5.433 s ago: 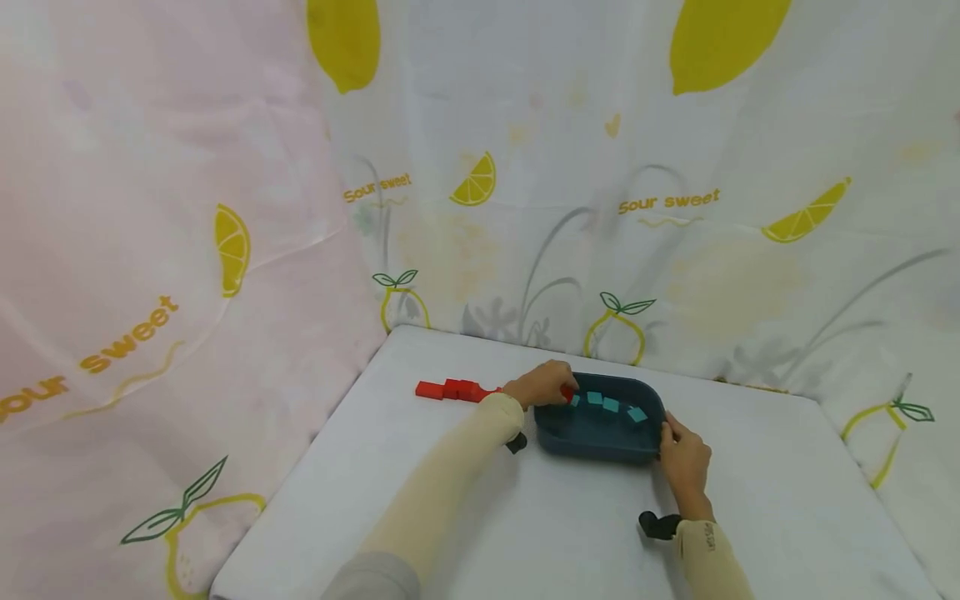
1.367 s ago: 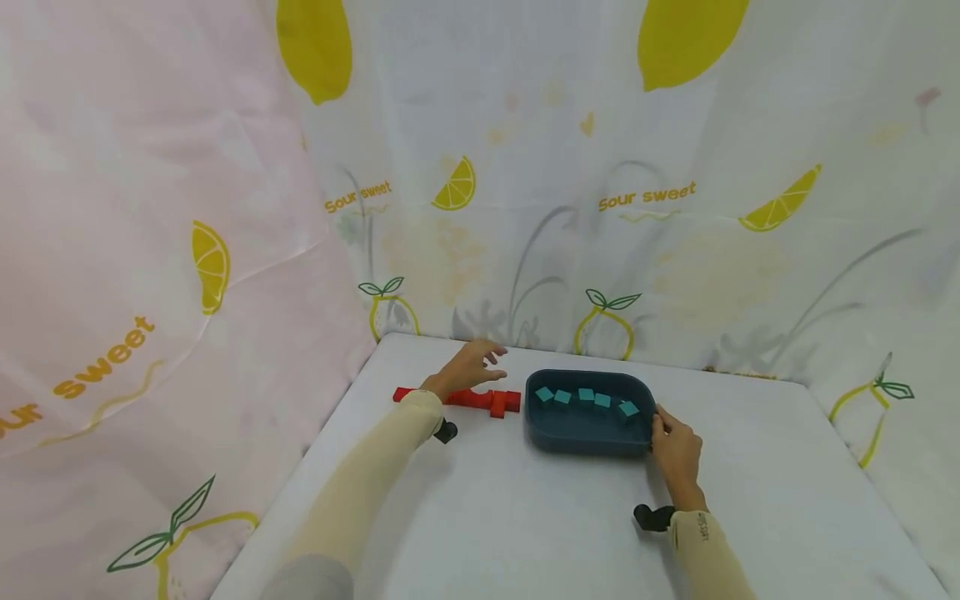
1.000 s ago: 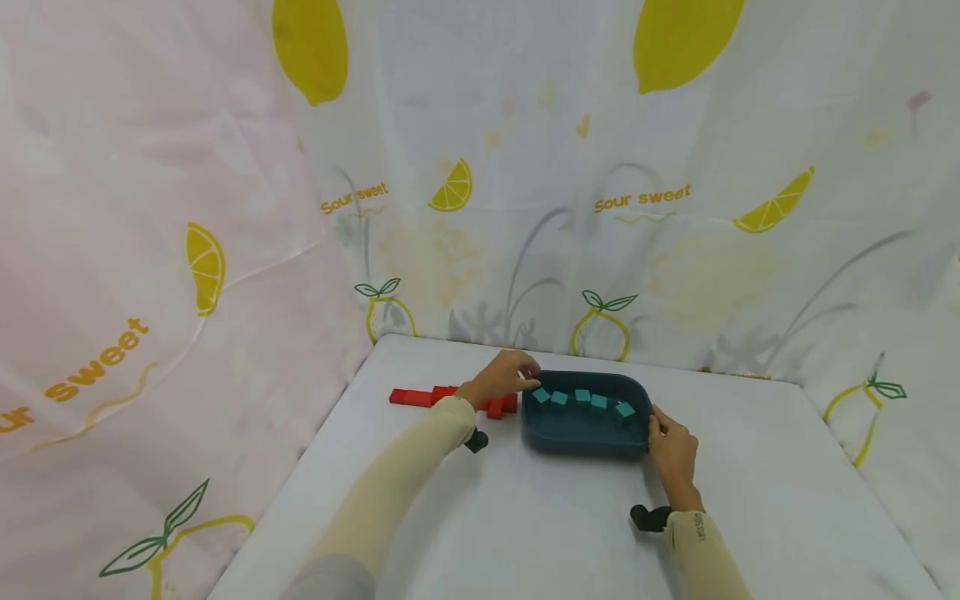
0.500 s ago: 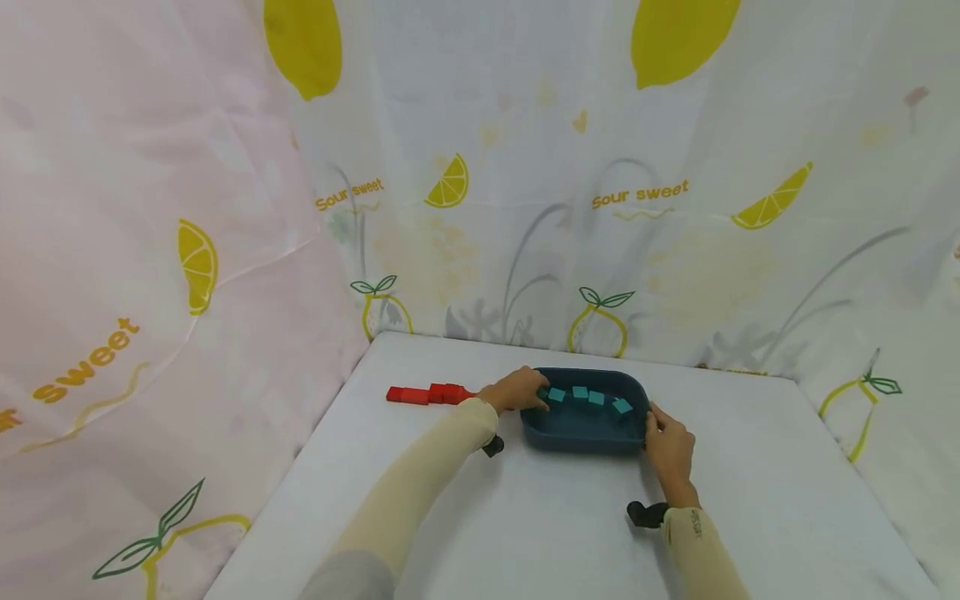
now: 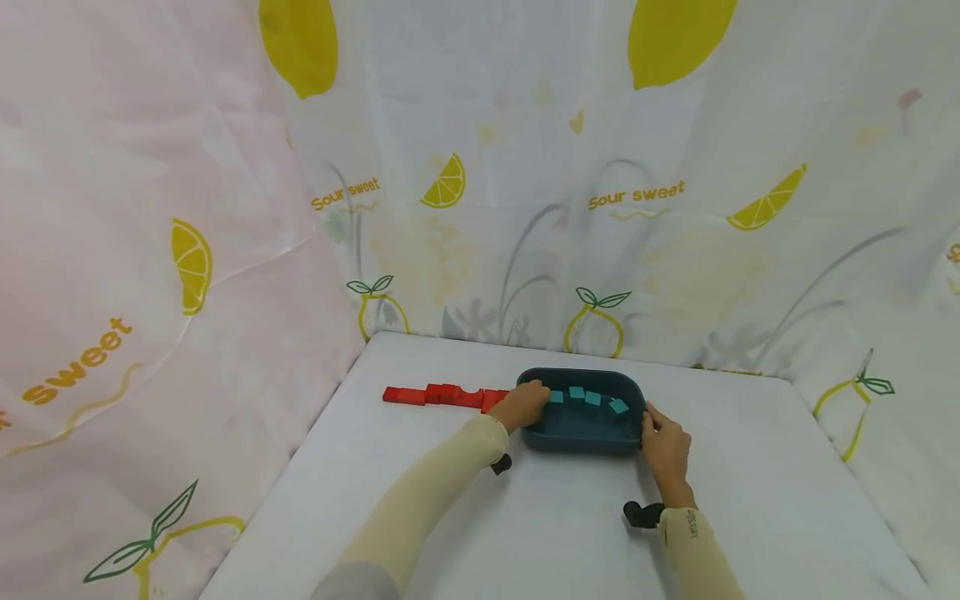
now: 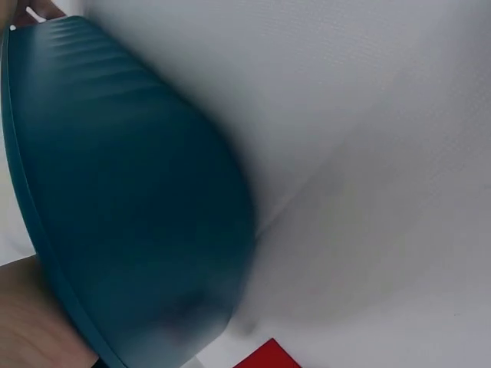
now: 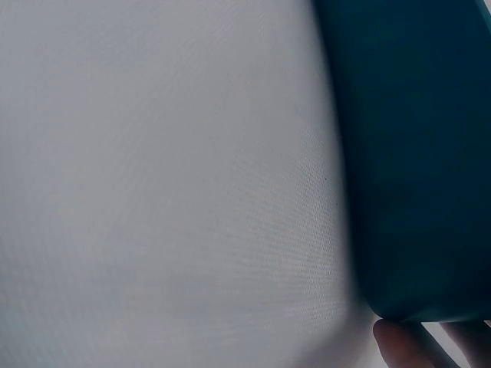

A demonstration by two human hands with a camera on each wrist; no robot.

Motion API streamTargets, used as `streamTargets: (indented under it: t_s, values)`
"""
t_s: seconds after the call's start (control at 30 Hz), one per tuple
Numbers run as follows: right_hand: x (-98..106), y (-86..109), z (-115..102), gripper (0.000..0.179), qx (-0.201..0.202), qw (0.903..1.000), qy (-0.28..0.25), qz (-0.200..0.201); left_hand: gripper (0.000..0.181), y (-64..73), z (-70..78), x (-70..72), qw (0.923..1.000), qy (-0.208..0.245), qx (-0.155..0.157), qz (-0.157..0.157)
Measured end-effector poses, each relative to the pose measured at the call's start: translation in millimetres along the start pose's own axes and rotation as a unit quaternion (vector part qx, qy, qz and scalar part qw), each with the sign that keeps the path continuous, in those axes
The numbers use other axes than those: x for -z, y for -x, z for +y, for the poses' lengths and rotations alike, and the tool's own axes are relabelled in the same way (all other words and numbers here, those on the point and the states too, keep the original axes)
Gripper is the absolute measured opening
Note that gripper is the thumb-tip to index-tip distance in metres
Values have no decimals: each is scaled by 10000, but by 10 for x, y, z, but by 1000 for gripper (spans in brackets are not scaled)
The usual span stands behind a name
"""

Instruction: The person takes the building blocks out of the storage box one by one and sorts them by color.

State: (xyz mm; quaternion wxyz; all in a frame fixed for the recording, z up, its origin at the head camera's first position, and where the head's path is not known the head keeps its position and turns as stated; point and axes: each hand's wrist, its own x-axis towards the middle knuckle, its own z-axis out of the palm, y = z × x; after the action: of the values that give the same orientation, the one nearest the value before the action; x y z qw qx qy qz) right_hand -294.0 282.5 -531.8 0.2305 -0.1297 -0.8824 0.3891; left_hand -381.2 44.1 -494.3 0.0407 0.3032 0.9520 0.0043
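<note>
A dark teal plastic tray (image 5: 581, 442) with rounded corners stands on the white table. Its left end is under my left hand (image 5: 522, 406), which reaches over the rim with curled fingers. Those fingers close on the leftmost small teal cube, now covered by the hand. Several other teal cubes (image 5: 592, 399) lie along the tray's far side. In the left wrist view, my left hand (image 6: 38, 322) is partly hidden behind the tray's rim (image 6: 27, 203). My right hand (image 5: 667, 446) pinches the tray's right end. Its fingertips show below the tray wall (image 7: 422, 192) in the right wrist view.
Left of the tray, a row of red blocks (image 5: 408, 397) lies on the table (image 5: 480, 517); the row's right end reaches near the left hand. A lemon-print cloth (image 5: 480, 250) hangs behind and to the left.
Earlier, my left hand held a red piece over the tray. It went left to the red row, came back with spread fingers and closed over the leftmost cube. The right hand kept hold of the tray.
</note>
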Motion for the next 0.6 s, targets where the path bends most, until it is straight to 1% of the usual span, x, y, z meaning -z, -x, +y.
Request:
streamTargets:
  t_s: [0.07,0.13,0.2,0.3,0.37,0.43,0.6]
  values:
    - [-2,6,-1,34,1,10000,4,0,19,6,10,-1,9999,-143,46,39]
    - [1,9,-3,34,1,10000,25,1,17,3,16,-2,9994,-342,9,66]
    - [6,4,-2,34,43,10000,70,32,14,-10,19,-3,9987,-491,-100,78]
    - [2,12,-1,34,78,9999,108,35,12,-11,2,-9,9983,-493,-292,107]
    - [4,10,-4,33,113,9998,129,70,13,-14,-17,-2,9986,-302,-387,187]
    - [6,7,-5,33,124,9998,121,77,18,-17,-40,7,9986,-49,-438,301]
    - [13,12,-14,34,43,9999,108,0,30,-16,-109,27,9956,553,-513,564]
